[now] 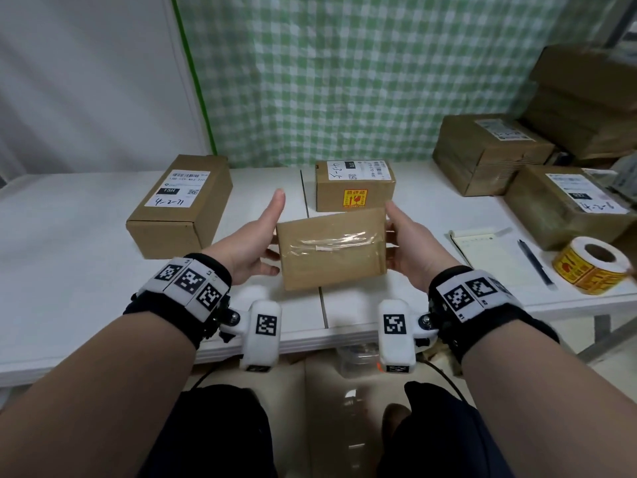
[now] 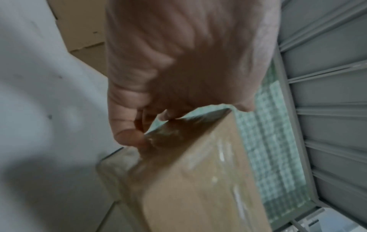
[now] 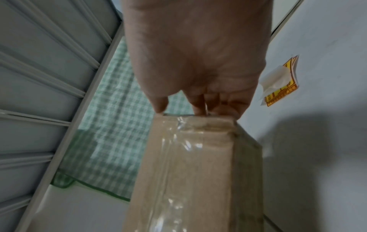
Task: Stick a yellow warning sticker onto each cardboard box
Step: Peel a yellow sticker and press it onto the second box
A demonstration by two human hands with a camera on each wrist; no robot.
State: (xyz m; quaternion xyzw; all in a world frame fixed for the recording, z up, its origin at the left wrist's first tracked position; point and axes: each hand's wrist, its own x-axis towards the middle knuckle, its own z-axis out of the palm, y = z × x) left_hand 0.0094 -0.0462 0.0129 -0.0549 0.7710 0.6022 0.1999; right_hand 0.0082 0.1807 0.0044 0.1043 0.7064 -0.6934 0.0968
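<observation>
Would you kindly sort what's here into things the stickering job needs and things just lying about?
Job:
taped box held by left hand and right hand
sticker roll
stickered box
long box

Lying about:
notepad
pen

white table (image 1: 86,288), cardboard boxes (image 1: 179,205), notepad (image 1: 489,250), pen (image 1: 534,262), sticker roll (image 1: 593,263)

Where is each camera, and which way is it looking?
Head view: on the person's head, looking down at the white table; both forearms, left hand and right hand show, holding the taped cardboard box.
Left wrist view: on the left wrist, looking along the left hand at the box's end.
Right wrist view: on the right wrist, looking along the right hand at the box's other end; a yellow warning sticker lies beyond.
Shared: all three views show the box.
</observation>
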